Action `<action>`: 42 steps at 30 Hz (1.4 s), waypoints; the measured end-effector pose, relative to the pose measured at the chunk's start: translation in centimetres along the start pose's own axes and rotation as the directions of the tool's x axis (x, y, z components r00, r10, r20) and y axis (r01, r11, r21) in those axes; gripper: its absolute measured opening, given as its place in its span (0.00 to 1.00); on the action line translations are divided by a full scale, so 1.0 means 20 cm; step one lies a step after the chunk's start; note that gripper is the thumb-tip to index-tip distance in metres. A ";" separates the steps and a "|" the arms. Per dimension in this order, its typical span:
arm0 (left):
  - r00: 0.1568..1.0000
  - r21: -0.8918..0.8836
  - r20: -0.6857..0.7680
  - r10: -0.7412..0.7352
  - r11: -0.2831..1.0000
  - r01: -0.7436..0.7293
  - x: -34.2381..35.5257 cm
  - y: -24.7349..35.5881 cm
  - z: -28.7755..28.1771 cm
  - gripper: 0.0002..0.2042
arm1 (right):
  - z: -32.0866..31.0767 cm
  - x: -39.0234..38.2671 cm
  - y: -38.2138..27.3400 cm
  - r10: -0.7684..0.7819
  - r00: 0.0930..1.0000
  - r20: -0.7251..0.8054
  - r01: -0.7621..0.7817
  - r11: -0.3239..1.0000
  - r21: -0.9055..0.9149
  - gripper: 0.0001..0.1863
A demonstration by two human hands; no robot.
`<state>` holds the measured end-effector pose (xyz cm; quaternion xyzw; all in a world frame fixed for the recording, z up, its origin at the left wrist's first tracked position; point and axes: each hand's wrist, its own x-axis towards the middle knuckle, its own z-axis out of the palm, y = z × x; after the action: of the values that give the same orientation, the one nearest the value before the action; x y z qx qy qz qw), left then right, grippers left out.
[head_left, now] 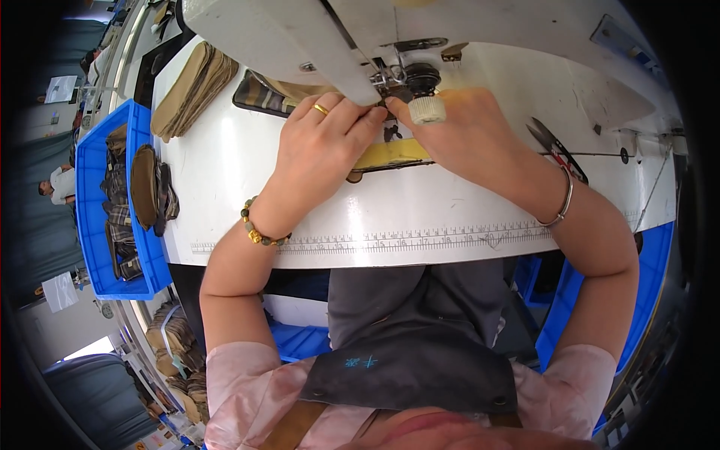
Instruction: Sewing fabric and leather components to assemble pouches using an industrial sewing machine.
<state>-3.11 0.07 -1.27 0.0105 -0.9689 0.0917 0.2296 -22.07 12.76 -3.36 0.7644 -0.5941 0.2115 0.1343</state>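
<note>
Both my hands meet at the needle area of a white sewing machine (277, 34). My left hand (319, 146) has its fingers bent and closed at the edge of a tan and plaid fabric piece (274, 91), which runs behind it. Thumb and forefinger pinch close beside the presser foot (388, 77). From the other side my right hand (472, 139) reaches in, its forefinger tip by the left thumb. Its other fingers are partly hidden behind the machine's pale knob (427, 109), and what it grips is hidden. A yellow strip (394, 154) lies on the table just below the hands.
Black-bladed scissors (559, 150) lie by my right wrist. Stacked tan fabric pieces (193, 91) rest at the table's left. A blue crate (86, 187) of plaid pieces stands beyond that edge, with brown pieces (145, 186) against its side. A printed ruler (375, 243) follows the front edge.
</note>
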 end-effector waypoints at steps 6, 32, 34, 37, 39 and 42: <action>0.994 -0.003 0.057 -0.088 0.996 0.088 0.00 0.01 -0.03 0.13 | 0.00 -0.01 0.01 0.042 0.999 -0.011 -0.042 0.998 -0.044 0.02; 0.987 0.058 -0.147 -0.056 0.996 0.065 -0.01 -0.03 0.05 0.12 | 0.00 -0.01 -0.01 0.026 0.998 0.049 -0.026 1.000 0.006 0.05; 0.988 0.057 -0.145 -0.050 0.997 0.059 0.00 -0.03 0.04 0.12 | 0.00 -0.01 -0.01 0.029 0.999 0.045 -0.029 1.000 0.005 0.06; 0.989 0.051 -0.144 -0.036 0.998 0.044 -0.01 -0.03 0.04 0.13 | 0.00 -0.01 -0.01 0.034 0.998 0.048 -0.034 0.999 0.002 0.07; 0.989 0.047 -0.146 -0.030 0.998 0.037 -0.01 -0.02 0.05 0.13 | 0.00 -0.01 -0.02 0.034 0.998 0.055 -0.034 0.999 -0.001 0.07; 0.990 0.055 -0.138 -0.018 0.998 0.025 0.00 0.00 0.04 0.13 | 0.00 -0.01 -0.02 0.041 0.998 0.055 -0.042 0.999 0.006 0.06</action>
<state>-3.41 -0.15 -1.94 0.0210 -0.9476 0.1172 0.2966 -21.73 13.00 -3.51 0.7578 -0.6125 0.1956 0.1107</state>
